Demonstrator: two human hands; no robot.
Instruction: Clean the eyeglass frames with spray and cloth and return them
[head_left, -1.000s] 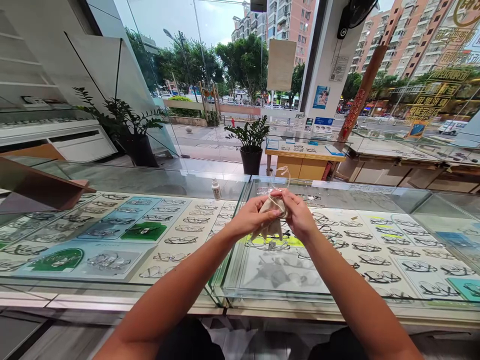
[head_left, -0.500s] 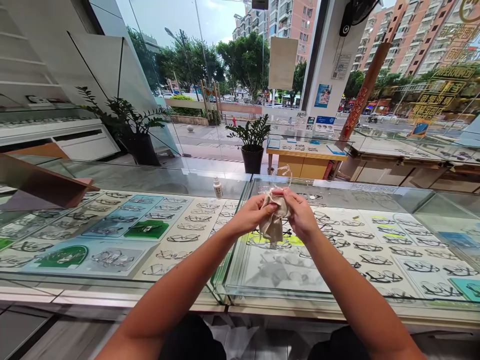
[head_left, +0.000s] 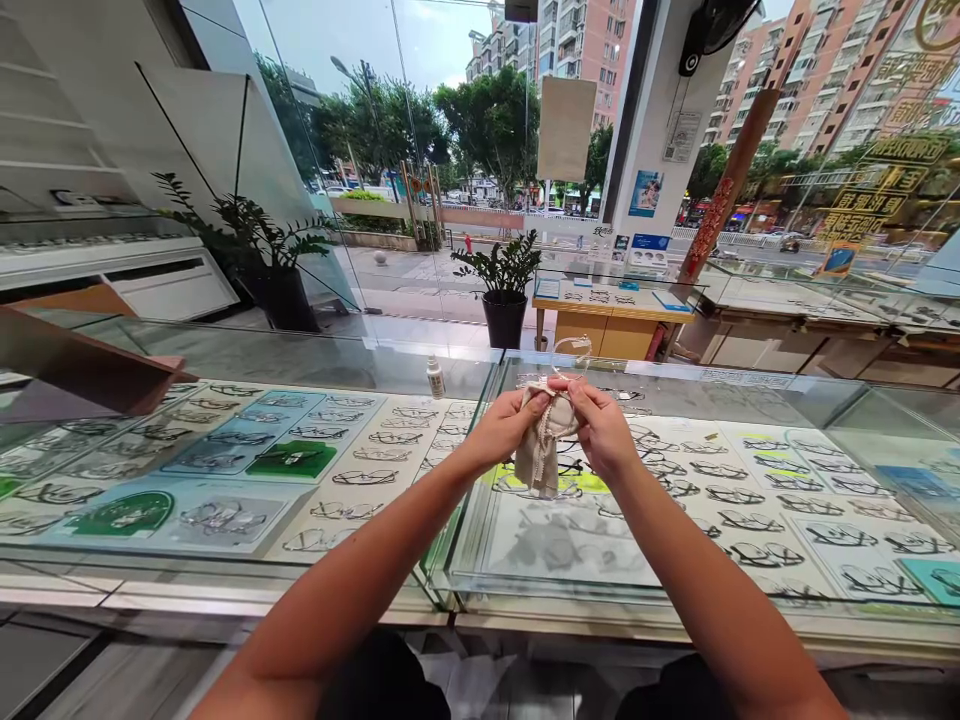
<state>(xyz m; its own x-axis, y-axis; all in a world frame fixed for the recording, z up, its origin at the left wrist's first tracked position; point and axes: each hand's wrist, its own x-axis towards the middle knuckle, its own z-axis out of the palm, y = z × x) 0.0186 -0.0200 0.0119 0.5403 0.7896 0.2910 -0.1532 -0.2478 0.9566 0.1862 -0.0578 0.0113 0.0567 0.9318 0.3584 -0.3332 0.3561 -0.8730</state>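
Note:
Above the glass display counter [head_left: 469, 560], my left hand [head_left: 512, 425] is closed on a beige cloth [head_left: 537, 462], its thumb pressing on the upper part. The cloth's loose end hangs down. My right hand [head_left: 602, 428] pinches a pair of eyeglasses [head_left: 574, 345] with thin, pale or clear frames, close against the cloth. The glasses' temples stick up beyond my fingers, and one lens seems to lie against the cloth, partly covered by it. Both hands nearly touch. To their left, a small white bottle [head_left: 435, 377] stands upright on the glass top.
Under the glass lie rows of eyeglasses [head_left: 752, 520] and a green tray [head_left: 292, 458]. A brown slanted stand [head_left: 97, 360] rests at the left. Past the counter are a potted plant [head_left: 504, 305] and a wooden table [head_left: 611, 315].
The cloth has shifted in my fingers, and its loose end now hangs lower and slightly further left. The glasses' temples have tilted a little to the right.

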